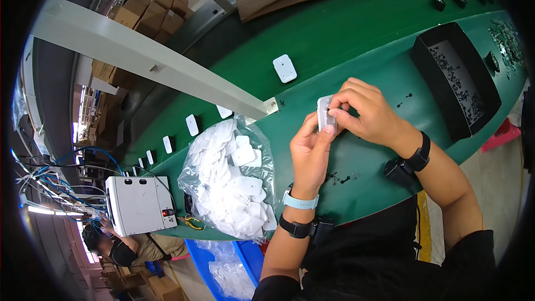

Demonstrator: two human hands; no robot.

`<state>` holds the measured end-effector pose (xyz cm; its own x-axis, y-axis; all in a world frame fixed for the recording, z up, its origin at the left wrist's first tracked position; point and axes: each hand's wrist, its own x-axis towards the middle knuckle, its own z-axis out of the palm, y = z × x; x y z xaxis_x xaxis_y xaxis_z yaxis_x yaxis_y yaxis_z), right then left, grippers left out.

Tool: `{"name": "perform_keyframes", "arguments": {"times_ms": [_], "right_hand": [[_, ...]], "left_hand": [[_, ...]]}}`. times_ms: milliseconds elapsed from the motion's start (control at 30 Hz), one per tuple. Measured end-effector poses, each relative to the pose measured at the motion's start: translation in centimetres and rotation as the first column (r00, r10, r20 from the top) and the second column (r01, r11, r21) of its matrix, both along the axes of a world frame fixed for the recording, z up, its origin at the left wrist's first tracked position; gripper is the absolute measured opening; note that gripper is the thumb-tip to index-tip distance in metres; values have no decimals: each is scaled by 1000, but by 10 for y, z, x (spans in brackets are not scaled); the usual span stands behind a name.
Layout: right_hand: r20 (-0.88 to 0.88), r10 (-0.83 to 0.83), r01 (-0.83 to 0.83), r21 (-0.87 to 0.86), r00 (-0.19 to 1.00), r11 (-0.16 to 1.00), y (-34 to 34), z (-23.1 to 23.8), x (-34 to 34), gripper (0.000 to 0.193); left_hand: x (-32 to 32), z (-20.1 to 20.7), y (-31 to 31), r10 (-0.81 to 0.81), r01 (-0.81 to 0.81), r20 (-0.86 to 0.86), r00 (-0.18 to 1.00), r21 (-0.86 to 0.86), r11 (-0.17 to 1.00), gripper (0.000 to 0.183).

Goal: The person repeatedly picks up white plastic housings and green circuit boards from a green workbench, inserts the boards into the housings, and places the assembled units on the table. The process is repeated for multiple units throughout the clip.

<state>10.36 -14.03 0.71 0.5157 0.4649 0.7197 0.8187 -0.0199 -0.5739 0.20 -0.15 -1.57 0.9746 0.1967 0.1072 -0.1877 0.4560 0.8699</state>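
A small white plastic cover (pixel 322 112) with rounded corners is tilted up between the fingers and thumb of my left hand (pixel 310 159). Over its inner side my right hand (pixel 365 114) is bent, thumb and forefinger pinched together at the cover. Whatever the pinch holds is too small to make out. Small black parts (pixel 345 179) lie on the green table (pixel 301 189) just below my hands. To the left, a clear plastic bag (pixel 266 159) spills over with many loose white covers (pixel 223 173).
A black box (pixel 451 117) with small black parts stands at right, a heap of small pieces (pixel 504 42) beyond it. White-topped units (pixel 285 68) line the green belt behind. A pale metal post (pixel 167 58), white machine (pixel 138 203) and blue bin (pixel 248 259) stand left; a person (pixel 131 248) is beyond.
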Motion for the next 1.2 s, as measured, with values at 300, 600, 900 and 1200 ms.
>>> {"name": "perform_keyframes", "arguments": {"times_ms": [300,600,900,1200], "right_hand": [[-20,7,-7,-16,1000,1000,1,-2,0,13],[-652,235,-187,144,721,972,0,1,-5,17],[-793,336,-300,203,508,932,-1,-4,-7,15],[-839,434,-370,309,327,876,-11,-11,-2,20]], "left_hand": [[-1,2,-1,19,-20,-26,999,-11,1000,33],[-1,1,4,-39,37,-68,997,-28,999,22],[-2,-3,5,60,-55,-152,987,37,998,15],[4,-10,-1,65,-21,-182,981,235,972,14]]}}
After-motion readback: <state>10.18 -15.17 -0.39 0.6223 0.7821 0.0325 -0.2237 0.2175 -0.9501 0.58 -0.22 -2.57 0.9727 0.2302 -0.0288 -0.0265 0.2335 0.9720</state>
